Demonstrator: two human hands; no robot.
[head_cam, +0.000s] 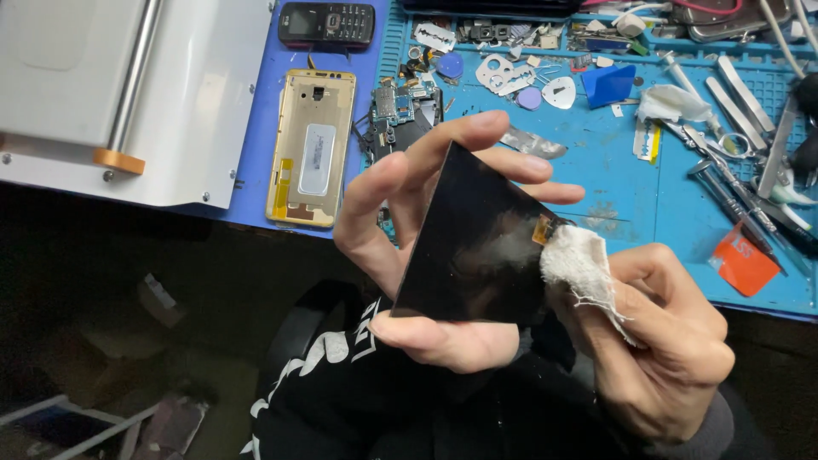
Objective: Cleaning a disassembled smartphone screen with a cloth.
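Left hand [409, 247] clamps glossy black screen panel [473, 243]; right hand [660, 341] pinches frayed white cloth [579, 264].

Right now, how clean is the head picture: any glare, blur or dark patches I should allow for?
Head view: the mat is evenly and brightly lit, tools sharp; the black panel in the left hand shows a hazy pale smear near the cloth held by the right hand, reflection or residue, cannot tell; below the table edge it falls into deep shadow, detail lost; edges bend slightly from the wide lens.
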